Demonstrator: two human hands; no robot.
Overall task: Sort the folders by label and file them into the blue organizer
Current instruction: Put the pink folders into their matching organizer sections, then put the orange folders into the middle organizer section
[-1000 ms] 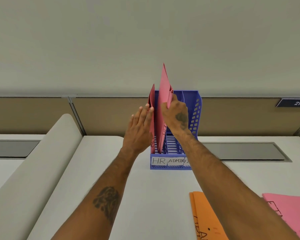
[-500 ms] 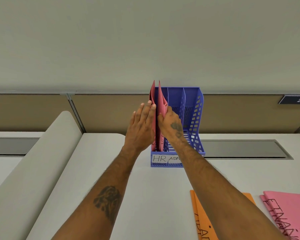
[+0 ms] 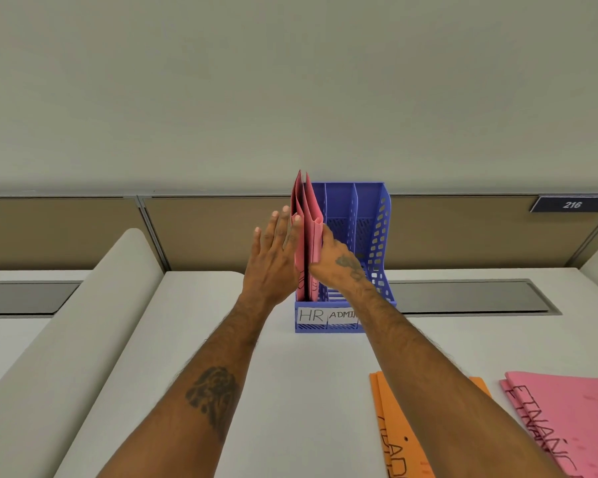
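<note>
The blue organizer (image 3: 377,236) stands at the back of the desk, its front labels reading HR and ADMIN. Two red folders (image 3: 308,229) stand upright in its leftmost, HR slot. My left hand (image 3: 273,260) lies flat and open against their left side. My right hand (image 3: 339,260) presses on their right side from inside the organizer, fingers hidden behind the folders. The middle and right slots hold nothing. Orange folders (image 3: 394,436) and pink folders (image 3: 567,415) with handwritten labels lie flat at the front right, partly under my right forearm.
A tan partition wall (image 3: 83,229) with a plate reading 216 (image 3: 572,204) runs behind the desk. A grey cable cover (image 3: 470,296) lies right of the organizer. A rounded white divider (image 3: 66,339) slopes along the left side.
The second red folder has slid down into the HR slot beside the first. My right hand has dropped lower along it, and my left hand has flattened against the folders.
</note>
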